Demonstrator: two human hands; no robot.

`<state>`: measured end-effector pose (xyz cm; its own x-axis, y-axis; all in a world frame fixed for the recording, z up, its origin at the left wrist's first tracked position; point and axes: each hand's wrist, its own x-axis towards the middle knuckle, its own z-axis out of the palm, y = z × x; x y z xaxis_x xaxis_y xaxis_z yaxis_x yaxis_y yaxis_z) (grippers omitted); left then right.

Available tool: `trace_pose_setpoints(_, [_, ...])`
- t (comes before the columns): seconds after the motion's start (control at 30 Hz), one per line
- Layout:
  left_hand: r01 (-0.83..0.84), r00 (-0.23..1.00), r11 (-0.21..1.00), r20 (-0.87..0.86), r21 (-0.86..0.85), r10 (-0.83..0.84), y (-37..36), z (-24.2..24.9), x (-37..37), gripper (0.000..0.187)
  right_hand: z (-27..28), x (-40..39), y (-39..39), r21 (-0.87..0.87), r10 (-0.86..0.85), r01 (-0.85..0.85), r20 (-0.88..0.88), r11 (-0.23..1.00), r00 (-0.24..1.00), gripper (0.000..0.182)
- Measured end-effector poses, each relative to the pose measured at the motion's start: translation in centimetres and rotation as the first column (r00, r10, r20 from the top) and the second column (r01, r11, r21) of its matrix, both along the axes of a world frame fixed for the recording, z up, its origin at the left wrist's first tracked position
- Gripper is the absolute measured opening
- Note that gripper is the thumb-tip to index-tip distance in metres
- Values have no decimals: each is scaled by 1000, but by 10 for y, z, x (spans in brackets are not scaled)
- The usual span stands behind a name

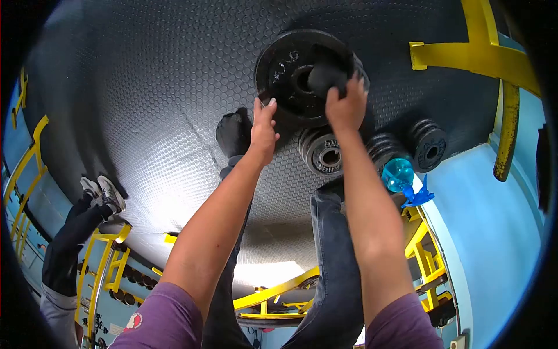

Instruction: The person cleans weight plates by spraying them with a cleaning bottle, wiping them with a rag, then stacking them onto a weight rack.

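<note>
A: What are the two hands on?

B: Both are on a large black weight plate [290, 81] that stands on edge on the studded black rubber floor [145, 116]. The left hand [263, 131] clasps the plate's rim at its lower left, fingers curled over the edge. The right hand [347, 104] grips the rim on the other side, fingers wrapped over it, just beside a dark foot [325, 75] that rests against the plate's face.

A: So neither hand is spread open?

B: No, both are closed around the rim, holding the plate between them.

A: What lies close by?

B: Just beside the plate is a row of smaller black plates [322, 152] standing on edge, with two more stacks [429, 145] further along toward the light blue wall [494, 232]. A blue water bottle [399, 174] sits near those stacks. The person's other foot, in a black sock [233, 132], stands just beside the left hand, and their dark jeans [334, 262] run down between the arms.

A: Anyone else around?

B: Another person's legs in dark trousers and grey shoes [103, 192] show well apart at the edge, next to a yellow rack [107, 262]. More yellow frame [476, 55] stands at the far side
</note>
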<state>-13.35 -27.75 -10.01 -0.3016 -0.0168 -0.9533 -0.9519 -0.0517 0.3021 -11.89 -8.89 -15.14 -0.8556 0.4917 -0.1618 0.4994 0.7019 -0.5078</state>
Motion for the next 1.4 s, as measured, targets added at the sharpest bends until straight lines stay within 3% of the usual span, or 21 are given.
trace_pose_setpoints(0.03, [-4, 1000, 1000, -15, -12, 4, 0, 1, -3, 98, -5, 13, -13, 155, 99, -90, -49, 984, 994, 29])
trace_pose_setpoints(0.2, [49, 985, 998, -165, 32, -43, -1, -18, 5, 97, 24, 92, -56, -208, 195, -169, 114, 963, 974, 46])
trace_pose_setpoints(0.27, [159, 969, 981, -175, -111, -176, -2, -34, 9, 96, 16, 71, -43, -232, -211, 270, 248, 935, 945, 50])
trace_pose_setpoints(0.33, [183, 931, 966, -283, -181, -230, 1, -12, -8, 92, 1, 18, -11, -69, -361, 380, 199, 922, 911, 50])
trace_pose_setpoints(0.4, [155, 968, 974, -172, -167, -183, -9, -25, -16, 93, 17, -56, 7, -289, -332, 369, 171, 883, 928, 49])
trace_pose_setpoints(0.47, [87, 969, 989, -220, -120, -112, -23, -49, -17, 93, 8, -100, -18, 8, -7, 6, 208, 1000, 978, 47])
trace_pose_setpoints(0.53, [0, 992, 998, -126, -55, -7, -26, -24, -30, 92, -8, -107, -62, 127, 399, -412, 120, 902, 909, 45])
trace_pose_setpoints(0.63, [-48, 996, 998, -71, -29, 46, -45, -10, -40, 91, -8, -93, -65, 110, 596, -607, 120, 787, 794, 41])
trace_pose_setpoints(0.73, [-40, 998, 999, -45, -13, 39, -62, -3, -50, 91, -10, -81, -14, 138, 279, -272, -36, 952, 960, 49])
trace_pose_setpoints(0.77, [-42, 998, 999, -45, -14, 42, -67, -3, -53, 91, -1, -70, -7, 234, 107, -114, 43, 966, 993, 48])
trace_pose_setpoints(0.83, [-51, 998, 999, -22, 18, 52, -74, -7, -61, 90, 18, -53, -7, 0, -396, 414, 288, 910, 872, 47])
trace_pose_setpoints(0.9, [-54, 998, 999, -15, 9, 54, -73, -13, -62, 89, 14, -9, -15, -31, -389, 408, 248, 912, 887, 45])
trace_pose_setpoints(0.93, [-52, 999, 999, -11, -8, 52, -70, -16, -62, 89, 0, 22, -11, -201, -475, 558, 344, 805, 810, 38])
trace_pose_setpoints(0.97, [-33, 999, 999, -10, -17, 33, -68, -18, -59, 87, 13, 46, -12, -283, -350, 597, 596, 751, 723, 32])
trace_pose_setpoints(1.0, [-26, 1000, 1000, 2, -3, 26, -64, -17, -53, 87, -7, 109, 0, -636, -142, 494, 521, 593, 841, 31])
trace_pose_setpoints(1.03, [-49, 999, 999, 18, -19, 50, -59, -15, -47, 87, -11, 147, 0, -772, -134, 496, 486, 398, 864, 30])
trace_pose_setpoints(1.07, [-75, 997, 996, 30, -41, 77, -54, -14, -41, 86, 73, 97, -22, -592, -365, 788, 705, 169, 608, 30])
trace_pose_setpoints(1.13, [-74, 995, 997, 64, -32, 76, -45, -14, -18, 86, 80, 140, -14, -562, -453, 762, 615, 322, 645, 30])
trace_pose_setpoints(1.27, [30, 994, 999, 103, -26, -27, -22, -9, 32, 87, 100, 174, -10, -509, -557, 744, 497, 433, 665, 33])
trace_pose_setpoints(1.33, [159, 986, 985, 60, -70, -155, -10, -6, 49, 86, 96, 172, -19, -285, -274, 418, 432, 863, 859, 40])
trace_pose_setpoints(1.4, [189, 982, 976, 41, -108, -185, -7, -15, 58, 86, 80, 176, -30, -122, -186, 245, 366, 962, 912, 43])
